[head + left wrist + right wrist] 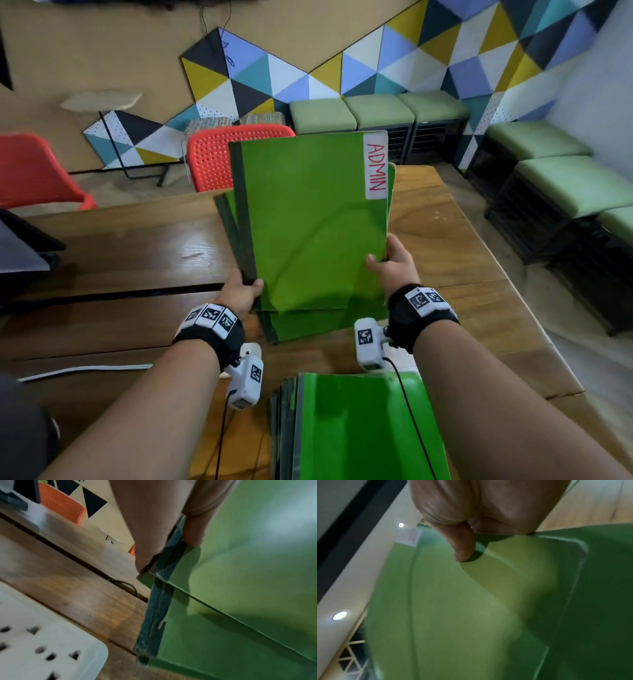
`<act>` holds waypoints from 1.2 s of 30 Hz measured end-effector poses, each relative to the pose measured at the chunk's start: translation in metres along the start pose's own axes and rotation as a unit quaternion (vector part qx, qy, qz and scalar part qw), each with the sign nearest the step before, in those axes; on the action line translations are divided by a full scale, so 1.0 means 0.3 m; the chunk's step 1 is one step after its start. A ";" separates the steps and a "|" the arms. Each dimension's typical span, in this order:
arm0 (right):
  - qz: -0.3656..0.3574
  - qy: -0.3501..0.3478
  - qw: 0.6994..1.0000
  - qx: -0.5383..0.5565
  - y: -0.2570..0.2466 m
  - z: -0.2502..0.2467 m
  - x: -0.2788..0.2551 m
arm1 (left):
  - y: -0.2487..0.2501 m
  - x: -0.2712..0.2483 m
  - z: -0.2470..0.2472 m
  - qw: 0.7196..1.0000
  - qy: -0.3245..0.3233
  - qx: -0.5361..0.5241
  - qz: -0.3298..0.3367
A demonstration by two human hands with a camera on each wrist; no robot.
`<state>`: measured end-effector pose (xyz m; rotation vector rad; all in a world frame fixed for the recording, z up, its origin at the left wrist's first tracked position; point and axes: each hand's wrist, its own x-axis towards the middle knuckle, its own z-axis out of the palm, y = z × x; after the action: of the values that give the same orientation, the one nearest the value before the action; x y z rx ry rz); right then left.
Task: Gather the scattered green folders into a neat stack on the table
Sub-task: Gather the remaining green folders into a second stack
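Observation:
I hold a green folder (308, 219) with a white "ADMIN" label (376, 166) tilted up above the wooden table (137, 260). My left hand (245, 291) grips its dark spine edge, thumb on the front; the left wrist view shows the thumb (193, 534) on the cover. My right hand (390, 257) pinches the right edge, its thumb (464, 547) lying on the green cover (453, 615). More green folders (322, 323) lie beneath on the table. A separate stack of green folders (356, 431) sits at the near edge.
A white power strip (42, 642) lies on the table by my left wrist, its white cable (85, 370) running left. Orange chairs (219, 157) stand behind the table, green stools (548, 171) along the right wall. A dark device (20, 246) sits far left.

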<state>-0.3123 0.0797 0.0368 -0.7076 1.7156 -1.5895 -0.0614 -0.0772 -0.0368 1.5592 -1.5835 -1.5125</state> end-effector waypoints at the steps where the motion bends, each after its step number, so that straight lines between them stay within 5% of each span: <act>1: -0.004 -0.001 1.000 0.011 -0.009 -0.001 -0.011 | 0.008 -0.011 -0.010 1.000 0.004 -0.003 0.021; 6: -0.035 -0.009 0.997 0.062 -0.045 -0.007 -0.070 | 0.155 -0.197 -0.016 0.994 0.014 -0.083 0.075; 13: -0.051 0.019 0.998 0.038 -0.056 -0.029 -0.117 | 0.121 -0.205 0.005 0.997 0.015 -0.032 0.074; 22: 0.058 -0.014 0.977 -0.205 0.137 -0.068 -0.224 | 0.086 -0.332 0.055 0.989 0.019 0.132 0.056; 30: -0.058 0.043 0.977 -0.201 -0.055 -0.106 -0.223 | 0.276 -0.435 0.020 0.970 0.089 0.143 0.173; 36: -0.034 -0.029 0.976 -0.214 -0.091 -0.165 -0.359 | 0.285 -0.622 0.027 0.968 0.108 0.202 0.107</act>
<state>-0.2861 0.1913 0.0776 -1.0184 2.0332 -1.2335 -0.0544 0.0725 0.1038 1.6274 -1.9373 -0.9089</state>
